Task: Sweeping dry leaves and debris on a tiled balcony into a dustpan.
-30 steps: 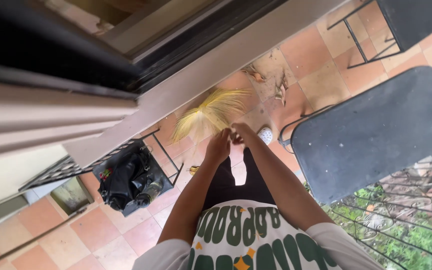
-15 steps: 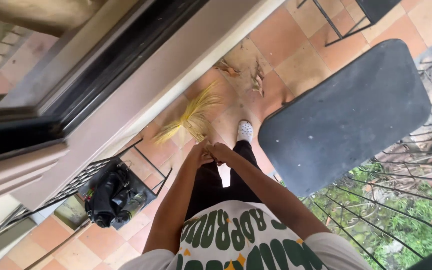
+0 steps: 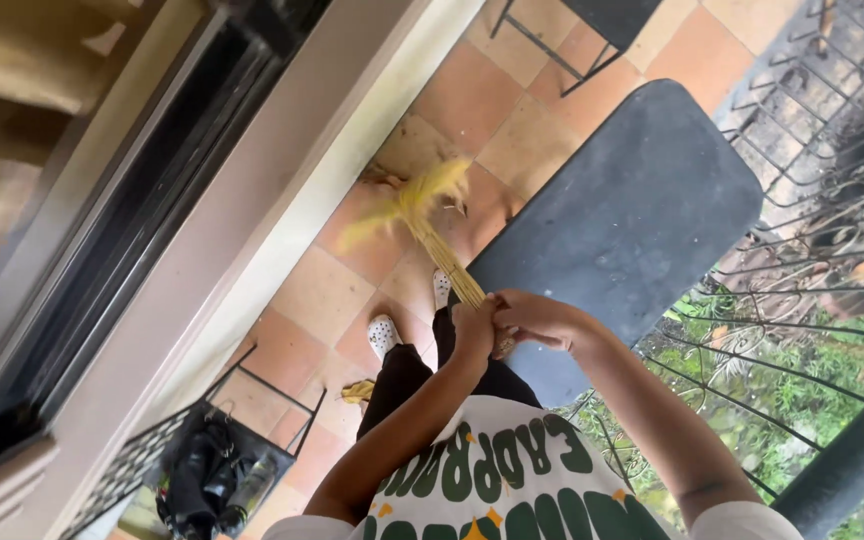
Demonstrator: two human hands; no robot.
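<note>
We grip the yellow straw hand broom (image 3: pixel 430 225) with both hands; our left hand (image 3: pixel 475 330) and right hand (image 3: pixel 535 318) are wrapped around its bundled handle; its blurred bristles meet the terracotta tiled floor (image 3: pixel 322 292) beside the dark rounded bench (image 3: pixel 622 215).

A straw broom (image 3: pixel 422 215) of dry, pale yellow fibres, bound into a rough bundle at the handle, gripped by the left hand (image 3: pixel 475 330) and the right hand (image 3: pixel 532 318). The floor (image 3: pixel 472 100) is matt terracotta tile, dusty and worn at the joints. The tabletop (image 3: pixel 622 220) looks like dark, matt, faintly speckled stone or painted metal. The railing (image 3: pixel 812 200) is thin black wrought iron. The shirt (image 3: pixel 502 490) is soft printed cloth; the shoes (image 3: pixel 383 333) look like white moulded plastic
</note>
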